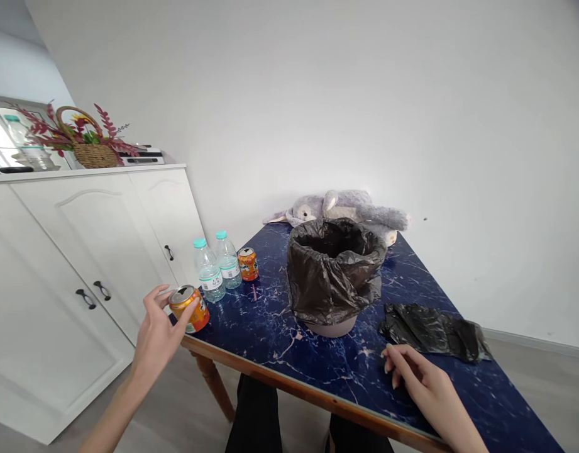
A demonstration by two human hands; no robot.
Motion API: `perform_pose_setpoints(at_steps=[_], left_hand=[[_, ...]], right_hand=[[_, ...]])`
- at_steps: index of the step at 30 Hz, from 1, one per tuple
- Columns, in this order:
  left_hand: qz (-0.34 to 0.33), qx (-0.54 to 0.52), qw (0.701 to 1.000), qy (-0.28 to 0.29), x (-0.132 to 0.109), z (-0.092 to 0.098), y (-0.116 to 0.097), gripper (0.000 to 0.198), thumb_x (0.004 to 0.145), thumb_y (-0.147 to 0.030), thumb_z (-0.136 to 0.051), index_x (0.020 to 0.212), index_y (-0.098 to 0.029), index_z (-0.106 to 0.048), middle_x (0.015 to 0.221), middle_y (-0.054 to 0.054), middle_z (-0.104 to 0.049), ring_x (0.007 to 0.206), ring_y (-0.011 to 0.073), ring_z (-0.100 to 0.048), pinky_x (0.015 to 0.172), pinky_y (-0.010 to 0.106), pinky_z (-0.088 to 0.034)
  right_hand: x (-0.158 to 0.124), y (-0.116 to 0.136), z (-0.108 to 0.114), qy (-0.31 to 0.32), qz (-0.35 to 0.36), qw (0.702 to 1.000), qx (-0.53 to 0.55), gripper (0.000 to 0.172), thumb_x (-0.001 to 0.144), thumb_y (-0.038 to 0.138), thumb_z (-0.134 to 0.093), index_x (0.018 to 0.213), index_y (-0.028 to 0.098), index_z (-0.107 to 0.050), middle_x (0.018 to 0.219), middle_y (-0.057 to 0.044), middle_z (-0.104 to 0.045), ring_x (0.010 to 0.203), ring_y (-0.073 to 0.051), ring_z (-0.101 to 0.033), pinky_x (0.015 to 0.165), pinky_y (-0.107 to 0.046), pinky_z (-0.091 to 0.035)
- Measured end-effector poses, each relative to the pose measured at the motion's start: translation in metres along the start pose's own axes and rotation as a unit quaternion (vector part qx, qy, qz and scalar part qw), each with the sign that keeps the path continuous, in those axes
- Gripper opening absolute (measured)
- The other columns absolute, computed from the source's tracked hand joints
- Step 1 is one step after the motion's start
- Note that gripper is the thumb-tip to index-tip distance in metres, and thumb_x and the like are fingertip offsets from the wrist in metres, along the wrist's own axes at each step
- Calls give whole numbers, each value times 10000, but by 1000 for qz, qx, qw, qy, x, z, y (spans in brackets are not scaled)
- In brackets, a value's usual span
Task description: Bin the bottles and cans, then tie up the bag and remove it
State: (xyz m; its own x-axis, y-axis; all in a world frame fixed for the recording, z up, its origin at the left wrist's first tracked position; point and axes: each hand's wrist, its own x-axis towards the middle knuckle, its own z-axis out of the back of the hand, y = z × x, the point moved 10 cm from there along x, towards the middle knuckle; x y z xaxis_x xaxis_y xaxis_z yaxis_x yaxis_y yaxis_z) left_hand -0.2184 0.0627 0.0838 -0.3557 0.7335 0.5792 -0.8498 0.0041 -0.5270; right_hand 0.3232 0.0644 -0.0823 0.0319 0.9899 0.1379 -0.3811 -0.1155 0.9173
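Note:
My left hand (159,327) is wrapped round an orange soda can (197,313) near the table's left front edge, thumb on the near side and fingers behind. The can stands upright, its top opened. Just beyond it are two clear plastic bottles with turquoise caps, the nearer bottle (209,275) and the farther bottle (228,265), plus a second orange can (248,264). Holding nothing, my right hand (424,384) rests on the table with loosely bent fingers. Close to it lies a flattened black plastic bag (433,330). Mid-table stands a bin (334,328) lined with a black bag (317,286).
Behind the bin, a grey plush toy (350,204) lies against the wall. The dark blue marbled table (280,343) has a wooden edge. To the left stands a white cabinet (95,251) carrying a flower basket (95,155) and a bottle (18,132).

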Motion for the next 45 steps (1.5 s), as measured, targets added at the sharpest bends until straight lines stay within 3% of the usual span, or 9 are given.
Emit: perform_pose_setpoints(at_steps=[4,8,13,19,28,32,38,41,45], left_hand=[[-58,-35,997,-26,-15,17,-42,783,878,-630,-688,1455,-232,-338,1360,201,-680,1285,385,-678,494,309,-541],[-89,-40,995,-24,-15,14,-61,729,898,-624,-677,1432,-241,-361,1393,187,-665,1270,372,-693,541,323,-561],[-57,-4,998,3,-2,-4,-40,755,891,-693,-618,1419,-218,-362,1380,187,-662,1237,372,-704,804,440,-624],[-19,68,997,19,15,-17,-8,759,917,-714,-497,1438,-179,-369,1413,223,-629,1250,414,-677,876,498,-596],[-23,53,998,36,22,-30,18,920,881,-743,-552,1521,-136,-289,1394,251,-625,1282,423,-655,982,542,-568],[-79,105,991,8,28,-17,-10,1032,847,-756,-592,1545,-54,-300,1505,321,-505,1431,478,-505,1139,604,-458],[-173,108,978,-35,67,2,-78,835,943,-644,-536,1564,-112,-366,1559,249,-503,1450,435,-485,1201,588,-382],[-154,134,979,-23,101,-4,-85,833,957,-636,-492,1559,-71,-384,1548,269,-530,1420,447,-521,1173,586,-409],[-89,164,982,34,128,-19,-70,748,967,-586,-472,1507,-70,-451,1424,238,-668,1248,414,-664,1097,553,-479]], right_hand=[[0,3,-1,-1,-2,1000,4,514,975,740,-521,890,257,-675,757,-25,-684,674,-180,-630,650,-242,-498],[-1,6,-1,-1,-2,1000,6,529,972,752,-510,886,256,-674,748,-27,-683,671,-184,-630,641,-247,-490],[0,6,-1,6,-10,1000,4,551,969,770,-489,895,254,-668,731,-27,-676,656,-188,-627,618,-254,-469],[1,1,-3,10,-9,1000,10,533,968,761,-505,895,257,-663,775,-27,-685,686,-186,-630,639,-249,-479],[0,7,-1,1,-2,1000,3,549,962,770,-503,868,256,-669,745,-28,-683,669,-189,-633,623,-249,-482],[-1,8,-1,3,1,1000,11,537,967,760,-511,879,257,-675,756,-32,-690,673,-193,-645,618,-249,-492],[-1,6,-2,9,0,1000,3,532,981,751,-499,884,257,-671,740,-34,-684,673,-197,-644,619,-251,-496],[-1,6,-2,12,-7,1000,0,547,976,764,-488,888,257,-673,735,-36,-688,655,-196,-644,616,-256,-493],[-1,9,0,3,-4,1000,2,559,961,777,-498,868,255,-675,746,-39,-699,644,-195,-648,613,-260,-488]])
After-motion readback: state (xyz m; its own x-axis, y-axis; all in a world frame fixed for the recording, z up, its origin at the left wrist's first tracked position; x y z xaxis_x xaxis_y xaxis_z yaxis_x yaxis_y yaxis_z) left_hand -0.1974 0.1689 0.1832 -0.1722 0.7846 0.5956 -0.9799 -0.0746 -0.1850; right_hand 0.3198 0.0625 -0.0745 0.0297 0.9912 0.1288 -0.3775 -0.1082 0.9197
